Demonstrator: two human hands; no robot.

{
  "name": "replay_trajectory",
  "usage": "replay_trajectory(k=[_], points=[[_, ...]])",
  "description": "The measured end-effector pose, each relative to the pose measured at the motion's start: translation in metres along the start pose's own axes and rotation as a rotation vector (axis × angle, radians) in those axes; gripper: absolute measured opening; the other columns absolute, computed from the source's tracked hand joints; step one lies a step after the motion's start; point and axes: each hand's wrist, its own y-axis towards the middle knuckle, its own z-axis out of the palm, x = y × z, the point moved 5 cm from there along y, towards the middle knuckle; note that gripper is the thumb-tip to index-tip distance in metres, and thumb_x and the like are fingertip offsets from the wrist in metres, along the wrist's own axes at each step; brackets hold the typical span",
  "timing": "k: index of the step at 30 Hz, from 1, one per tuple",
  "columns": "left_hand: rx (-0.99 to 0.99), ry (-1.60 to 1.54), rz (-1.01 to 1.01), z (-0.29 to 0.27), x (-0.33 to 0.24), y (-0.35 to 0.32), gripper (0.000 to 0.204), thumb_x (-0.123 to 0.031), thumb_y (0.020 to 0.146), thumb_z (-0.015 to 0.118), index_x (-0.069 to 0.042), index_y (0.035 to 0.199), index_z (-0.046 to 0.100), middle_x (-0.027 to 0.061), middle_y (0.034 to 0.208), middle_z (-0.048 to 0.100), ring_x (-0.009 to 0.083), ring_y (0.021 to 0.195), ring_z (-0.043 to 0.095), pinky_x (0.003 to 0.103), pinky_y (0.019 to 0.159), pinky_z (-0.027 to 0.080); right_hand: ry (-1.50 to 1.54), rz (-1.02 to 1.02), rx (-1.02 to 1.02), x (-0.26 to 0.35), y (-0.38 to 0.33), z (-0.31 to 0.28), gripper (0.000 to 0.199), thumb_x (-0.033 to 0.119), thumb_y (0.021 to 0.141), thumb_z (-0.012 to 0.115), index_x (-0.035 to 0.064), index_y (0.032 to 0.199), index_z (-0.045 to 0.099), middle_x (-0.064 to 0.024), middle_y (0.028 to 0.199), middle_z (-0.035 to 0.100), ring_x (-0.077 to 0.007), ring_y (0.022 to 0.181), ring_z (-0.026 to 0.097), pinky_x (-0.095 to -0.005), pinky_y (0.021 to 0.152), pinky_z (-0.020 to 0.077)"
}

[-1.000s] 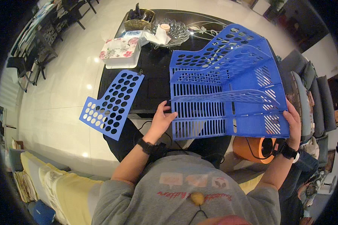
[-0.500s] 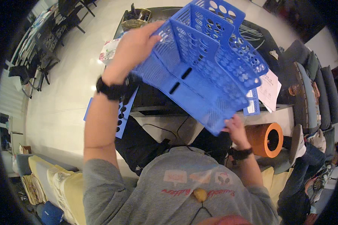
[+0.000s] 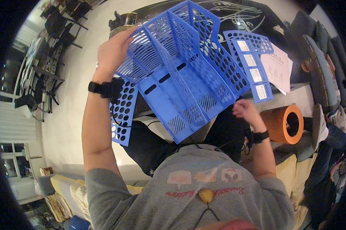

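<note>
Blue file rack (image 3: 180, 80) is up in front of the person, tilted, between lap and bench (image 3: 253, 17), covering part of the bench top. Left hand (image 3: 113, 53) has its grip clamped on the rack's slatted end, at upper left. Right hand (image 3: 245, 109) has fingers curled, just beside the rack's lower right corner; cannot tell if its grip touches the rack or has hold of anything.

Rack is split into side-by-side bays by upright dividers; the bays show bare blue base with oval slots and, at the near end, slanted slits. Bays' long axis runs upper left to lower right, slatted end up and away, slit end down toward the lap. Lowest corner points at the person's legs. Round-holed outer side stands on the right.

Gold bowl (image 3: 130, 17) at upper left, mostly behind rack and hand; seems to have dark items in it, poor view. Hollow orange cylinder (image 3: 278, 124) lies on its side right of the right hand, mouth facing right, inside dark.

Loose holed panel (image 3: 123, 111) below the left wrist, long axis near vertical. Right of the rack: blue strip with four white labels (image 3: 252, 68), slanting down to the right, and paper sheets (image 3: 279, 69) beside it.
</note>
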Motion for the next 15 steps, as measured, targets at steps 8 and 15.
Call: replay_trajectory(k=[8, 15], points=[[-0.009, 0.028, 0.059, -0.022, -0.025, 0.017, 0.031, -0.021, 0.089, 0.054, -0.025, 0.119, 0.058, 0.0061, 0.099, 0.066, 0.0266, 0.088, 0.063, 0.035, 0.071, 0.050, -0.471, -0.428, -0.508, 0.067, -0.008, -0.021, 0.037, 0.027, 0.075, 0.075, 0.0011, 0.094, 0.057, -0.0151, 0.079, 0.063, -0.0271, 0.075, 0.063, -0.0352, 0.066, 0.0482], [-0.355, -0.009, 0.414, -0.120, -0.085, 0.018, 0.031, 0.000, 0.080, 0.063, -0.009, 0.109, 0.064, 0.0123, 0.089, 0.067, 0.0223, 0.075, 0.066, 0.027, 0.065, 0.050, -0.291, -0.740, -0.636, 0.081, -0.016, -0.022, 0.025, 0.012, 0.084, 0.064, 0.0067, 0.109, 0.064, -0.0148, 0.097, 0.066, -0.0287, 0.088, 0.064, -0.0334, 0.077, 0.0493]])
